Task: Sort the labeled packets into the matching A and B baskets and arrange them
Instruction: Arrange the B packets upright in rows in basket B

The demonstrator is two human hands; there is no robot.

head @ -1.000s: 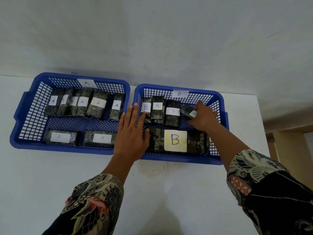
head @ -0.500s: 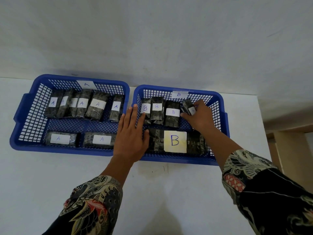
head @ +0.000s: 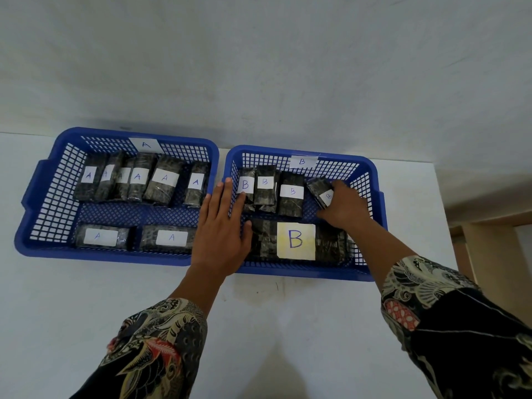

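Two blue mesh baskets stand side by side against the wall. The A basket (head: pixel 34 197) on the left holds several dark packets with white A labels: a back row (head: pixel 138 180) and two lying in front (head: pixel 100 237). The B basket (head: pixel 371 180) on the right holds three upright B packets (head: pixel 291 194) and a large flat packet with a yellow B label (head: pixel 296 240). My right hand (head: pixel 345 205) grips a small tilted B packet (head: pixel 320 189) at the back right of the row. My left hand (head: pixel 220 228) lies flat, fingers spread, on the B basket's left rim.
The baskets sit on a white table (head: pixel 259 326) pushed against a pale wall. The table's right edge runs near the B basket; a wooden frame (head: pixel 489 240) shows beyond it. Patterned sleeves cover both forearms.
My right hand has drawn the small B packet leftward and tilted it closer to the upright row. My left hand has stayed on the basket rim.
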